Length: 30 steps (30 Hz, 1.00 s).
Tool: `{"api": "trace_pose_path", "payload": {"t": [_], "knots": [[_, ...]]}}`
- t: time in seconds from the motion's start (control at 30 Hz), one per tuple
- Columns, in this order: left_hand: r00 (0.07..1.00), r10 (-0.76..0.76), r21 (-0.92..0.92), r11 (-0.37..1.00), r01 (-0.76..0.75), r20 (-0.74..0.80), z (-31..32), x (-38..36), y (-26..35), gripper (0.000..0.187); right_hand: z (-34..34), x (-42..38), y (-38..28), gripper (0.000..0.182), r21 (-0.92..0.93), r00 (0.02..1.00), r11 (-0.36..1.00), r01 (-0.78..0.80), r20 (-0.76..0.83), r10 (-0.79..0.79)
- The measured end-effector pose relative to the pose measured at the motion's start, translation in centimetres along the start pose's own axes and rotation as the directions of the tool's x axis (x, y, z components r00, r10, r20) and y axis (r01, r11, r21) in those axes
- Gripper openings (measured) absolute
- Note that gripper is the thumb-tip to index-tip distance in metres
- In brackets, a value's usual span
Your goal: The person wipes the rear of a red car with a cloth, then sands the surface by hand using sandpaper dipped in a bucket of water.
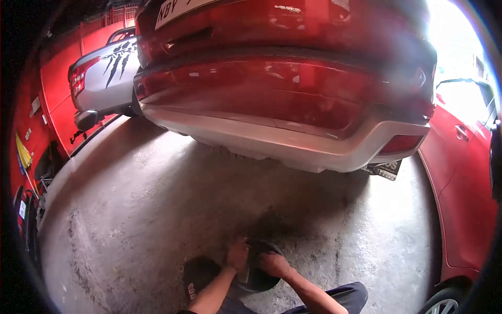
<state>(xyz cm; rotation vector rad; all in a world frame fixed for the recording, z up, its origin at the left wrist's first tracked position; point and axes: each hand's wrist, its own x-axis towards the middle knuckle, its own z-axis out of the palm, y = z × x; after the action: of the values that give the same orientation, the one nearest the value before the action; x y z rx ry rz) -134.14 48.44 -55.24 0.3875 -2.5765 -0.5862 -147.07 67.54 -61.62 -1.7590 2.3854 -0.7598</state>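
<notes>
At the bottom centre, a round black container [267, 286], perhaps a basin or a bucket, is low between my knees. My left hand [238, 255] is closed at its left rim, seeming to grip it. Over the opening, my right hand [274, 264] has its fingers curled down; what they hold, if anything, is hidden in the dark inside. A pale narrow strip shows just below my left hand, too blurred to name. My dark trouser leg [351, 295] shows at the lower right.
Ahead stands the rear of a red car [251, 89] with a silver lower bumper [293, 137]. A second red car [463, 172] stands close on the right. At the left are a silver pickup [112, 70] and a red wall [55, 99]. Stained concrete floor [151, 204] lies between.
</notes>
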Motion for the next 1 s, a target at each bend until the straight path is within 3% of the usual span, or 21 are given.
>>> {"api": "trace_pose_path", "payload": {"t": [0.03,0.1,0.13,0.23,0.3,0.33,0.37,0.43,0.47,0.5,0.53,0.57,0.6,0.67,0.7,0.77,0.8,0.87,0.93,0.97,1.0], "knots": [[0.986,-0.068,-0.013,0.997,0.071,0.154,-1.2,-0.5,2.2,0.034,2.0,0.8,-0.2,0.027,-0.020,0.994,0.996,0.085,0.076,-0.083],[0.873,-0.202,-0.001,0.974,0.225,0.443,-2.4,-0.7,5.4,0.034,1.4,-0.5,-2.2,0.025,-0.028,0.970,0.986,-0.163,0.176,0.166],[0.859,-0.193,0.147,0.979,0.139,0.474,-0.5,-1.2,4.7,0.038,0.1,-1.0,-4.2,0.024,-0.039,0.931,0.958,-0.282,0.232,0.284],[0.619,-0.327,0.407,0.913,0.013,0.714,2.8,-3.9,4.1,0.041,9.5,-4.6,-2.3,0.024,-0.162,0.971,0.985,-0.054,0.221,0.089],[0.481,-0.310,0.429,0.889,-0.158,0.820,5.3,-4.8,2.9,0.044,9.4,-5.8,-3.1,0.029,-0.085,0.930,0.985,-0.152,0.326,0.172],[0.433,-0.297,0.359,0.931,-0.069,0.851,14.9,-8.2,-2.7,0.042,7.0,-5.4,-4.7,0.029,-0.094,0.924,0.964,-0.250,0.276,0.266],[0.432,-0.290,0.320,0.947,0.002,0.854,14.2,-7.5,-2.4,0.040,5.8,-4.9,-4.6,0.028,0.004,0.914,0.955,-0.297,0.290,0.283],[0.532,-0.142,0.152,0.988,0.024,0.835,13.7,-6.5,-3.1,0.023,4.6,-3.7,-3.7,0.029,-0.212,0.874,0.970,-0.120,0.440,0.205],[0.457,-0.226,0.115,0.959,0.257,0.860,13.1,-4.6,-2.4,0.035,2.5,-2.3,-4.0,0.031,-0.237,0.816,0.969,-0.064,0.546,0.188],[0.668,0.164,0.010,0.968,-0.249,0.726,15.2,-5.6,-5.6,0.027,3.4,-2.7,-1.1,0.033,-0.265,0.874,0.952,0.156,0.487,-0.008],[0.503,-0.016,0.091,0.988,-0.125,0.864,5.1,0.5,1.1,0.036,0.0,-1.8,-1.6,0.035,-0.112,0.861,0.994,0.013,0.506,0.045],[0.716,0.010,0.026,0.999,-0.040,0.698,5.2,0.0,0.2,0.030,-4.5,-0.9,-3.6,0.037,0.072,0.822,0.970,-0.234,0.547,0.158],[0.713,-0.136,-0.235,0.887,0.397,0.688,2.7,1.5,0.5,0.035,-8.3,-0.4,-5.1,0.040,0.255,0.777,0.845,-0.469,0.574,0.258],[0.716,-0.034,-0.522,0.660,0.540,0.698,-2.9,3.0,2.4,0.042,-14.1,-0.3,-7.7,0.045,0.611,0.716,0.375,-0.697,0.614,0.331],[0.716,-0.010,-0.633,0.457,0.625,0.698,-4.7,3.6,3.2,0.047,-15.9,-0.5,-8.1,0.048,0.730,0.737,0.165,-0.663,0.599,0.313],[0.666,-0.041,-0.655,-0.234,0.718,0.745,-5.4,4.2,4.8,0.057,-19.1,-0.9,-8.8,0.054,0.826,0.780,-0.274,-0.492,0.558,0.284],[0.694,-0.016,-0.677,-0.239,0.696,0.720,-5.8,4.3,5.8,0.057,-20.0,-0.8,-9.4,0.058,0.853,0.811,-0.360,-0.378,0.492,0.315],[0.745,0.026,-0.718,-0.243,0.652,0.667,-6.7,4.4,7.9,0.058,-19.0,-2.4,-8.9,0.058,0.947,0.869,-0.015,-0.320,0.300,0.394],[0.775,0.080,-0.736,-0.266,0.623,0.627,-6.1,4.2,9.3,0.056,-18.5,-2.7,-7.9,0.057,0.966,0.882,-0.034,-0.255,0.247,0.401],[0.781,0.104,-0.737,-0.276,0.617,0.616,-5.7,3.8,9.8,0.056,-18.4,-3.1,-7.5,0.056,0.946,0.866,-0.235,-0.223,0.303,0.397],[0.833,0.107,-0.833,-0.053,0.550,0.543,-5.4,3.1,9.9,0.057,-18.3,-3.4,-7.2,0.054,0.899,0.863,-0.399,-0.180,0.339,0.374]]}}
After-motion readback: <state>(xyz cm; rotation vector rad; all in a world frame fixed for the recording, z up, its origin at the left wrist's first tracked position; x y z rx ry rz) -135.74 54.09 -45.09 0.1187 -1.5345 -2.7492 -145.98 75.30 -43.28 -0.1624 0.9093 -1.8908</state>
